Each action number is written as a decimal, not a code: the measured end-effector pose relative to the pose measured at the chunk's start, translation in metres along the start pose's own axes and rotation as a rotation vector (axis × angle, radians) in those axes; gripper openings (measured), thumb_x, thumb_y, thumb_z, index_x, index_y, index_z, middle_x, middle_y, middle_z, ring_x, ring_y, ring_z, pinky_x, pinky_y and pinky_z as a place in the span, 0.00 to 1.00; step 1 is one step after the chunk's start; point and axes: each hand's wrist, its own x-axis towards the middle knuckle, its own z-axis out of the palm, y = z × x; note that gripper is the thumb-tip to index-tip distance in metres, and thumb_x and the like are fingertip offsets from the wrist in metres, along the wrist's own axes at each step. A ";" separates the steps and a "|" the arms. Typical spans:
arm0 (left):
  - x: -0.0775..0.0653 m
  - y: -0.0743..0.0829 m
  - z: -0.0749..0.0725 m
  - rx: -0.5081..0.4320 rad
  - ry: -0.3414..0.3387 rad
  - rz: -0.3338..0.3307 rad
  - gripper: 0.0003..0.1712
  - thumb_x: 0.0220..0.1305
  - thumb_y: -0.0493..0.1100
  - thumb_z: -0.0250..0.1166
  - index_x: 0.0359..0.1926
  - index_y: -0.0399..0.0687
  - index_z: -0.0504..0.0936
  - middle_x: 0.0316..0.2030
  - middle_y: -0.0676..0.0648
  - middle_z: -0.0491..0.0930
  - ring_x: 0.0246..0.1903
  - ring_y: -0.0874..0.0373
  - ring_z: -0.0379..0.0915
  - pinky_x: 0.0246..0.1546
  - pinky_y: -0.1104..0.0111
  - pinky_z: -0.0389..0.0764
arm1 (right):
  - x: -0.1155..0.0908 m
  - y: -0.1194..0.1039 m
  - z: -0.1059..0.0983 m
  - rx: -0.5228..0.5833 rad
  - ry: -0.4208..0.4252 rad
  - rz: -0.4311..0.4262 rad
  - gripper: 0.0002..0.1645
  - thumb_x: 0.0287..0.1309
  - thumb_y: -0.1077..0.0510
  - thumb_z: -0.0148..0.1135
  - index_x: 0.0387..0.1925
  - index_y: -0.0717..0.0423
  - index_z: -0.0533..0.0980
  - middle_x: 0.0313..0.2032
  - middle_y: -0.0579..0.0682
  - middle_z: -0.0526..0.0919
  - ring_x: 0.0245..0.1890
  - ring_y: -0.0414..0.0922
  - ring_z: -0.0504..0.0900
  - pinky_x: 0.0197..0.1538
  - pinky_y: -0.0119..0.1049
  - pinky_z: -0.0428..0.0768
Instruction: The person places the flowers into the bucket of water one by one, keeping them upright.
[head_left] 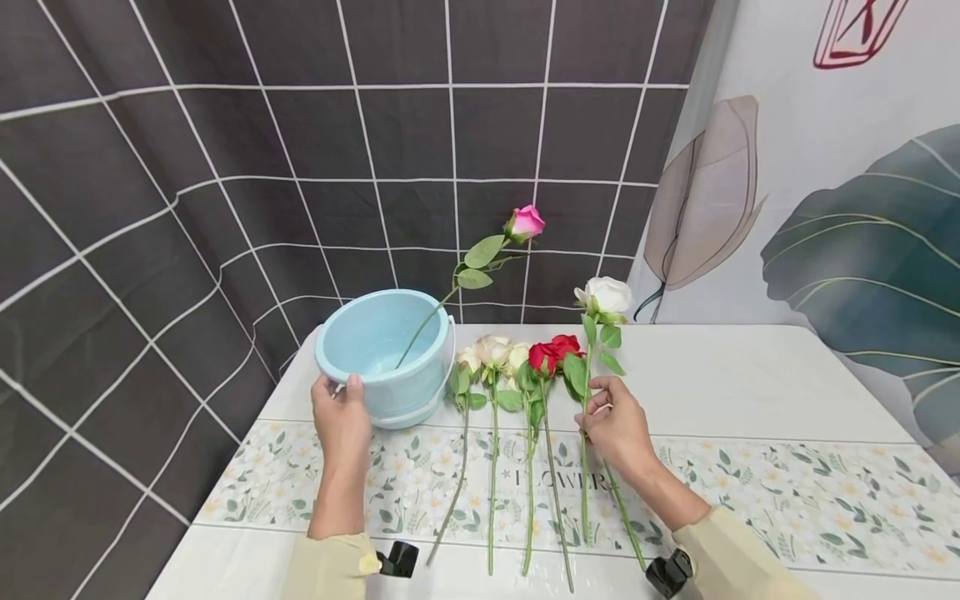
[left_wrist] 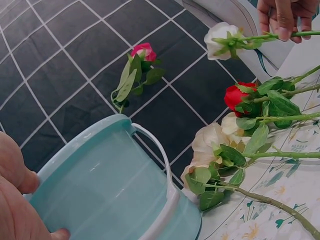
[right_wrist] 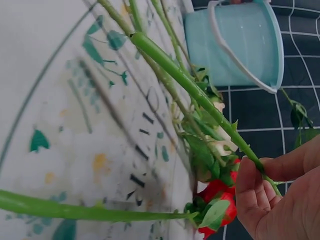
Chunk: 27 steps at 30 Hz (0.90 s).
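Note:
My left hand (head_left: 341, 429) holds the near left rim of a light blue bucket (head_left: 408, 396), thumb up at the edge. A pink rose (head_left: 527, 222) stands in the bucket, its stem leaning right over the far rim. My right hand (head_left: 621, 427) pinches the green stem of a white rose (head_left: 609, 297) between thumb and fingers, bloom upward. In the right wrist view the held stem (right_wrist: 200, 97) rises off the cloth. Below and left of that hand lie red roses (head_left: 543, 358) and cream roses (head_left: 492, 352), their stems toward me.
The table (head_left: 750, 383) has a white cover with a floral band and lettering. A dark gridded curtain (head_left: 390, 133) hangs behind and to the left, a leaf-print cloth (head_left: 840, 275) at right. The bucket's white handle (left_wrist: 170, 192) hangs down its right side.

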 end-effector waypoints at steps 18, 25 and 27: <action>0.000 0.000 0.000 -0.018 0.012 0.029 0.35 0.52 0.72 0.38 0.61 0.80 0.42 0.62 0.63 0.51 0.60 0.63 0.53 0.59 0.64 0.64 | 0.011 -0.018 0.007 0.095 0.047 -0.060 0.28 0.49 0.73 0.56 0.52 0.57 0.62 0.31 0.54 0.69 0.21 0.51 0.75 0.24 0.33 0.79; 0.001 -0.003 0.002 -0.017 0.012 0.014 0.35 0.52 0.72 0.38 0.61 0.80 0.41 0.62 0.63 0.50 0.60 0.63 0.53 0.59 0.64 0.63 | 0.014 -0.029 0.012 0.142 0.080 -0.099 0.28 0.48 0.73 0.57 0.51 0.56 0.63 0.30 0.55 0.69 0.21 0.48 0.75 0.24 0.34 0.79; 0.002 -0.005 0.003 -0.022 0.013 0.018 0.35 0.52 0.72 0.38 0.61 0.80 0.41 0.62 0.63 0.50 0.60 0.63 0.53 0.59 0.64 0.63 | 0.015 -0.032 0.013 0.159 0.086 -0.116 0.28 0.48 0.73 0.58 0.51 0.57 0.63 0.30 0.55 0.69 0.20 0.45 0.74 0.24 0.35 0.80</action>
